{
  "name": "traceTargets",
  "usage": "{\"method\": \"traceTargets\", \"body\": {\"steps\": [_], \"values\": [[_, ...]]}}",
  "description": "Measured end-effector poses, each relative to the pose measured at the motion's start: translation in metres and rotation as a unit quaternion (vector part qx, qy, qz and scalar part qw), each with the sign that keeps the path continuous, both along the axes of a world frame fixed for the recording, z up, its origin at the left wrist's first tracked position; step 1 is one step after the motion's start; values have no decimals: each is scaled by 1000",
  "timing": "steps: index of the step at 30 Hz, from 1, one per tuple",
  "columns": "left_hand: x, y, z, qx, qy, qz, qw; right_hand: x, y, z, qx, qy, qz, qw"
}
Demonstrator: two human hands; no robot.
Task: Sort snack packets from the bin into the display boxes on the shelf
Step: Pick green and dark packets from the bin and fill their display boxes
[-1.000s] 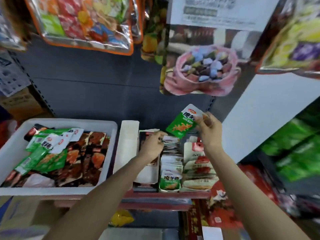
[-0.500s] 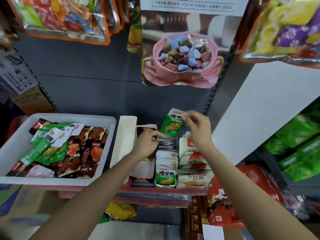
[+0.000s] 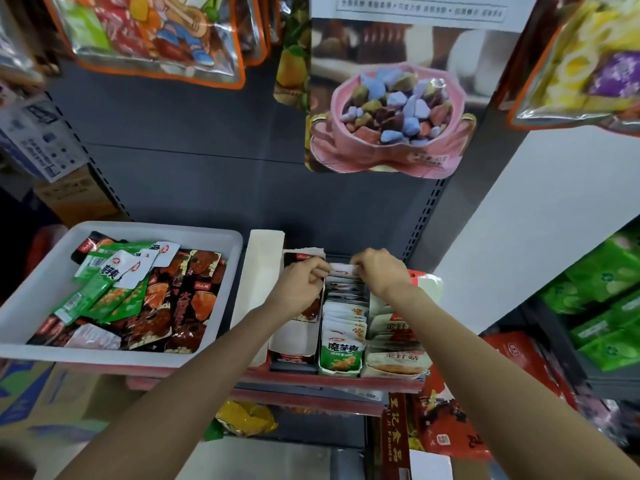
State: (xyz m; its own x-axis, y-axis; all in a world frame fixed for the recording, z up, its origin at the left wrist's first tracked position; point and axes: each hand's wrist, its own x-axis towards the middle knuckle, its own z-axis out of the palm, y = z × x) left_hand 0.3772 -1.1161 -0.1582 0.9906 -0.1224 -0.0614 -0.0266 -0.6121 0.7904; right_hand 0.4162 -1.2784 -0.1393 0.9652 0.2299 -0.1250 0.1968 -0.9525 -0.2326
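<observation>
White-topped packet (image 3: pixel 341 270) stands upright at the back end of the middle display box (image 3: pixel 343 367), its row running toward the shelf's front edge. We pinch it with both hands: left hand (image 3: pixel 300 284), right hand (image 3: pixel 381 271).

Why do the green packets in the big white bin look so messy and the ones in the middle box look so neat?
The green packets in the bin lie flat in a loose heap, pointing different ways, mixed among dark red-brown packets. The green packets in the middle display box stand upright in one tidy row, all facing front, with no other kind mixed in. Both have green fronts and white tops.
</observation>
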Motion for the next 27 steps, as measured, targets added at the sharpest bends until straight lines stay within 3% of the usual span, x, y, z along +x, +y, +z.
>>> {"method": "traceTargets", "body": {"steps": [4,8,14,17,22,25,27], "values": [[-3,10,5,-5,-22,20,1000,0,10,6,62,-6,6,998],[-11,46,6,0,-69,69,995,-11,54,7,151,-44,74,985],[-37,158,0,181,-133,155,962,-26,159,-10,210,14,117,971],[-45,222,-7,226,-96,206,947,-32,219,-24,218,37,128,967],[-35,324,-42,219,28,250,943,-33,306,-45,186,96,147,967],[-26,363,-66,194,95,213,953,-29,341,-57,107,116,168,973],[-29,372,-65,180,96,177,963,-26,358,-67,64,133,169,974]]}}
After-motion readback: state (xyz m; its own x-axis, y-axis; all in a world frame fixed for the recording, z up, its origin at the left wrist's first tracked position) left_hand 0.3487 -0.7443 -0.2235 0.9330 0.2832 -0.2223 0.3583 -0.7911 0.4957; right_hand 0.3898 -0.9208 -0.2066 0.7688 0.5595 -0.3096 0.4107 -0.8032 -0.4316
